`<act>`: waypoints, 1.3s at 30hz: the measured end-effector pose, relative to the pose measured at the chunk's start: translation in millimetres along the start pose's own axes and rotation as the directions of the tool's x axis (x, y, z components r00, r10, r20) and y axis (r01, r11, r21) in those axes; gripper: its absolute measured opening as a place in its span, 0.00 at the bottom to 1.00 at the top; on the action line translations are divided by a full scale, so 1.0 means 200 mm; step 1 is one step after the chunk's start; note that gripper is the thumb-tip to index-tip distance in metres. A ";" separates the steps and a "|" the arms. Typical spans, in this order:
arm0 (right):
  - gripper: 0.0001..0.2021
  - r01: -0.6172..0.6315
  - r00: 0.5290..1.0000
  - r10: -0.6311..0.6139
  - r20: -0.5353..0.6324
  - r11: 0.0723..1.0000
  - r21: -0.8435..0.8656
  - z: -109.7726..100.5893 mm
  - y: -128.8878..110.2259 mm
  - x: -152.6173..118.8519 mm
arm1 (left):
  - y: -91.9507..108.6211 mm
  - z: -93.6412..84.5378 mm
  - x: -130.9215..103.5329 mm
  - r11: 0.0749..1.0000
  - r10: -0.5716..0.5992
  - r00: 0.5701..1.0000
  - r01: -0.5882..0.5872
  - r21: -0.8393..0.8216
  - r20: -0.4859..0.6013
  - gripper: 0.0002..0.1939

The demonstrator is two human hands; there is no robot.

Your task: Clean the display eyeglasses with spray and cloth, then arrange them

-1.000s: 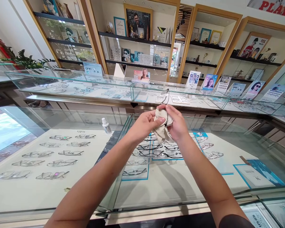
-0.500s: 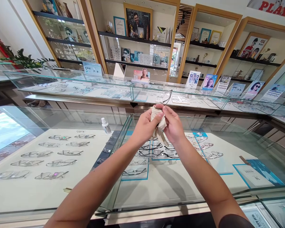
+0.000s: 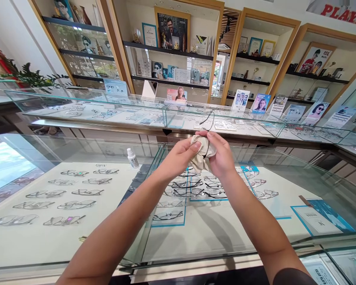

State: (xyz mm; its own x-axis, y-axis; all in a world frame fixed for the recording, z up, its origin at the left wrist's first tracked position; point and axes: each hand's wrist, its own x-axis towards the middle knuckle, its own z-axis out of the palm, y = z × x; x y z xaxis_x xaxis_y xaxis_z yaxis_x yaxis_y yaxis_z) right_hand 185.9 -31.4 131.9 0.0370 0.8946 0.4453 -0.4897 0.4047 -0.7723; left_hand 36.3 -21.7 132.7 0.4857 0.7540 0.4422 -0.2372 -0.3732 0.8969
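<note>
Both hands meet in mid-air above the glass display case. My left hand (image 3: 180, 155) is closed on a cream cleaning cloth (image 3: 200, 161), thumb pressed on top of it. My right hand (image 3: 223, 154) is closed around a pair of eyeglasses (image 3: 213, 118) at the cloth's right side. A thin dark temple arm of the glasses sticks up above the fingers. The cloth is wrapped over the lenses, so most of the frame is hidden.
A white spray bottle (image 3: 132, 158) stands on the glass at left. Beneath the glass lie rows of eyeglasses (image 3: 77, 204) and dark frames on a blue-edged tray (image 3: 169, 225). Another glass counter (image 3: 124, 126) with upright cards runs across, with shelves (image 3: 169, 47) behind.
The cloth has spread wider between my hands and its hanging end has drawn up. The glasses have turned, and more of the dark temple arms shows above my fingers.
</note>
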 end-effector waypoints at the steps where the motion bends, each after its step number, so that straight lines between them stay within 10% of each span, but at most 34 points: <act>1: 0.08 -0.001 1.000 0.001 -0.006 1.000 0.011 -0.01 0.00 0.01 | 0.00 -0.01 0.00 1.000 -0.009 0.999 0.010 -0.018 0.043 0.23; 5: 0.08 -0.011 1.000 0.011 0.004 0.999 0.049 -0.01 -0.01 0.01 | 0.01 -0.02 0.01 0.999 -0.029 0.996 0.032 -0.036 0.081 0.26; 17: 0.09 0.021 0.999 -0.021 0.033 1.000 -0.008 0.05 0.01 -0.03 | -0.03 0.06 0.00 0.992 0.119 0.948 -0.103 0.067 -0.295 0.28; 29: 0.06 -0.046 0.996 0.054 -0.073 0.992 0.118 -0.01 -0.01 0.03 | -0.01 -0.04 0.01 0.999 -0.029 0.990 0.034 -0.035 0.140 0.29; 39: 0.11 -0.027 0.998 0.029 -0.057 0.999 0.039 0.04 0.06 -0.02 | -0.04 0.05 0.02 0.999 0.042 0.969 -0.042 0.008 -0.242 0.28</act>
State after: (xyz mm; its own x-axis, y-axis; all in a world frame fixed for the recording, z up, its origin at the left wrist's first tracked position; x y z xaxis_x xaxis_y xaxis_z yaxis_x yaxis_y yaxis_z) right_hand 172.0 -30.6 124.4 0.0724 0.9153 0.3962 -0.5244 0.3728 -0.7655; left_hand 49.3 -20.2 127.0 0.2576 0.8457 0.4674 -0.2501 -0.4089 0.8777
